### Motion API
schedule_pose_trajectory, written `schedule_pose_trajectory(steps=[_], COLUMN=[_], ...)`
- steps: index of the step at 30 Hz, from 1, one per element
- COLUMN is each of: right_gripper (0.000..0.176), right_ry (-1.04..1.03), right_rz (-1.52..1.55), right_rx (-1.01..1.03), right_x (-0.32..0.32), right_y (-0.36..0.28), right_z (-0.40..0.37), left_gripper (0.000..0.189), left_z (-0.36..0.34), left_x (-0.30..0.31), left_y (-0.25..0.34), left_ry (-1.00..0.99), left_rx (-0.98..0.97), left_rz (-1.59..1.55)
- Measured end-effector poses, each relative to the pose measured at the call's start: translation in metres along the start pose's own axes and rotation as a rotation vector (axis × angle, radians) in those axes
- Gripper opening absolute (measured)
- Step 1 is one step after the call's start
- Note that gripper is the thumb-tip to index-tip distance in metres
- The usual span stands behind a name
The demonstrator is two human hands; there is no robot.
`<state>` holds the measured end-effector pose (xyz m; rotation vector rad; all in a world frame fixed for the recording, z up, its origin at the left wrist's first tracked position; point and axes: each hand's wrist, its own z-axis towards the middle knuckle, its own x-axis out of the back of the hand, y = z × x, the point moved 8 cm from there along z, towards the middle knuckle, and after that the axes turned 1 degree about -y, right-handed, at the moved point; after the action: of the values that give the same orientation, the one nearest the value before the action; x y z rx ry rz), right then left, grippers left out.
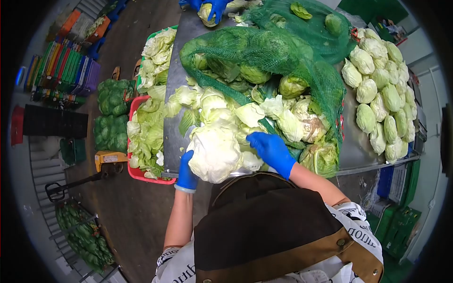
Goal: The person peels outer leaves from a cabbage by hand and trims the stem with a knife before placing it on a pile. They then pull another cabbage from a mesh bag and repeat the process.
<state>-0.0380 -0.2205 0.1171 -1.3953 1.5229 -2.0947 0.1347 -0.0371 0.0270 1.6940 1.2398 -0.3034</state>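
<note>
A large pale cabbage [215,152] is at the table's near edge, its outside partly stripped to white leaves. My left hand [188,173], in a blue glove, grips it from the left side. Just right of it, my blue-gloved right hand [272,152] has its fingers curled against a loose cabbage leaf [243,134]; the fingertips are partly hidden. Torn leaves lie heaped behind the cabbage. A green mesh sack [250,47] lies open beyond them, with several untrimmed cabbages [255,74] inside.
Trimmed cabbages [373,89] are piled on the metal table [351,160] at right. A red crate [134,101] and a green crate [175,28] of leaves stand left. Another person's gloved hands [214,8] hold a cabbage at the far end. A pallet jack [107,160] stands on the floor.
</note>
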Motion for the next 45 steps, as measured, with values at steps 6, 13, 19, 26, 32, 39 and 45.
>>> schedule_pose_trajectory(steps=[6,13,19,26,32,39,45], right_gripper=[0.037,0.028,0.055,0.031,0.057,0.047,0.029], right_ry=[0.005,-0.085,-0.231,-0.094,-0.36,-0.415,-0.16], right_rz=[0.016,0.169,0.207,0.011,0.345,0.338,0.267], right_rx=[0.315,-0.081,0.172,-0.109,-0.017,0.106,0.156], right_x=[0.012,-0.012,-0.005,-0.004,-0.002,-0.001,-0.009], right_y=[-0.054,-0.006,-0.061,0.031,-0.021,-0.036,-0.012], right_z=[0.014,0.046,0.03,0.053,0.021,0.031,0.032], left_gripper=[0.066,0.078,0.085,0.104,0.105,0.101,0.101], left_z=[-0.01,-0.021,-0.02,-0.023,-0.015,-0.012,-0.007], left_x=[-0.01,-0.066,-0.083,-0.112,-0.081,-0.097,-0.099], left_y=[0.0,0.024,0.024,0.032,0.017,0.019,0.018], left_ry=[-0.076,-0.225,-0.279,-0.343,-0.307,-0.341,-0.368], left_rx=[-0.01,-0.072,-0.038,-0.14,-0.033,0.0,-0.048], left_rz=[0.101,0.549,0.597,0.652,0.603,0.711,0.734])
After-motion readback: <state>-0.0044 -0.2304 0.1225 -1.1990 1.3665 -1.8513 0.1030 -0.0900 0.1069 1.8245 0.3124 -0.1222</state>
